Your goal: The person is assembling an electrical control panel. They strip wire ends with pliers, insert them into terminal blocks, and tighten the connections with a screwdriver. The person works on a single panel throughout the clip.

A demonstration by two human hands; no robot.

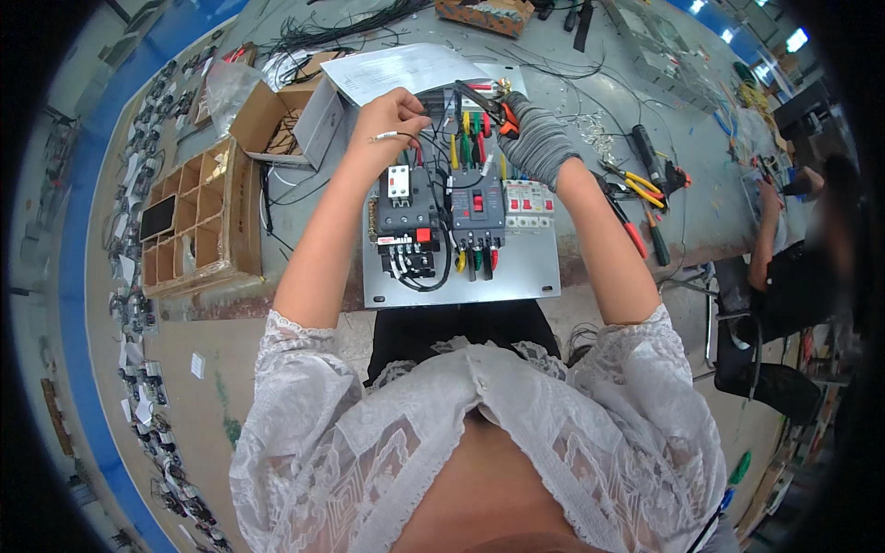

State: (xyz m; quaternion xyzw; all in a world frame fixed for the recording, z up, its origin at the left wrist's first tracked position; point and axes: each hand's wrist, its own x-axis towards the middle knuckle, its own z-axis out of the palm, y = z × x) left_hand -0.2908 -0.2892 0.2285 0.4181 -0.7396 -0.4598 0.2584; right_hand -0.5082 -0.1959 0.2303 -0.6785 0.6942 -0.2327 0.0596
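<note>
My bare left hand (391, 125) is closed, fingertips pinched on a thin black wire (437, 140) above the upper left of a metal mounting plate (415, 293). A pale sleeve (383, 136) sits on a wire end beside the palm. My right hand (542, 140), in a grey striped glove, is wrapped round orange-and-black handled pliers (502, 118) behind the breaker; their jaws point left. On the plate are a black contactor (406, 210) with a white block, a black circuit breaker (477, 201) with a red switch, and small white breakers (529, 205). Coloured wires (472, 138) rise behind the breaker.
Left stands a divided cardboard box (201, 217) with a dark phone (159, 217); behind it is an open carton (293, 124). A paper sheet (401, 72) lies at the back. Yellow-handled pliers (643, 187) and screwdrivers (657, 240) lie right. Another person (784, 258) sits far right.
</note>
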